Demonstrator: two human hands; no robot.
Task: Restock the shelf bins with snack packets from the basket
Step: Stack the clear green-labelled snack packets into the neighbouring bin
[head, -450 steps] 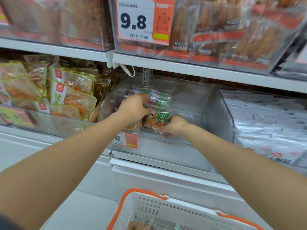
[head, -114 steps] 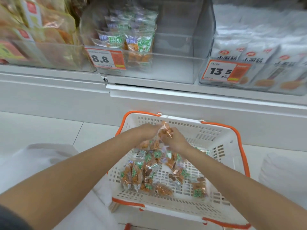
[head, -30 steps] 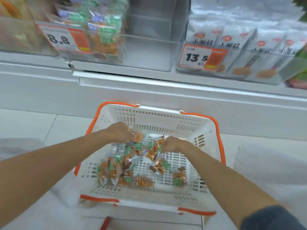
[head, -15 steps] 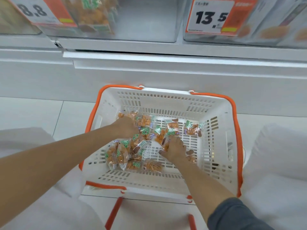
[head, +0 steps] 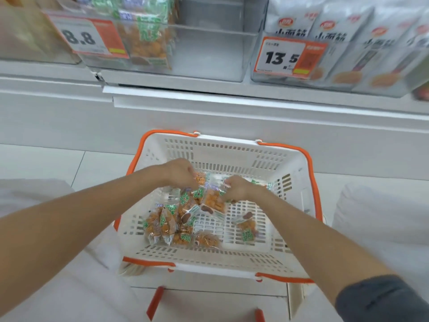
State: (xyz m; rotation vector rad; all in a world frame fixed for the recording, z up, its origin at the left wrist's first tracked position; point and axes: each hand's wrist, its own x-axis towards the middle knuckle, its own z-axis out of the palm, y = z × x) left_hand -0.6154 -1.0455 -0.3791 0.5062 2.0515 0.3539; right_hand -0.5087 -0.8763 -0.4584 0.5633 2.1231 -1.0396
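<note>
1. While the fingers [head: 190,175] of the left hand [head: 178,171] curl down and pinch the top edges of a bunch of snack packets [head: 210,201], the right hand [head: 238,188] curls its own fingers [head: 228,182] onto a clear wrapper edge of the same bunch. Both hands hold it between them.
2. That bunch hangs from the fingers with its long axis running down toward the basket floor, low over the middle of the basket [head: 232,145].
3. Its likely goal is the shelf bin [head: 209,54] behind the 8.8 price tag [head: 86,37]. It lies up, forward and to the left of the hands, so the left hand is the nearer one. Shelved packets [head: 148,40] of the same kind stand at the bin's left, and the bare room is to their right.
4. Count: two hands, one basket, and one held bunch too overlapped to number. About six packets lie loose on the basket floor, most toward the left and near side, with a lone packet [head: 247,228] on the right. Two price tags show; the 13.5 tag [head: 286,56] fronts a neighbouring bin of white packets [head: 325,31].
</note>
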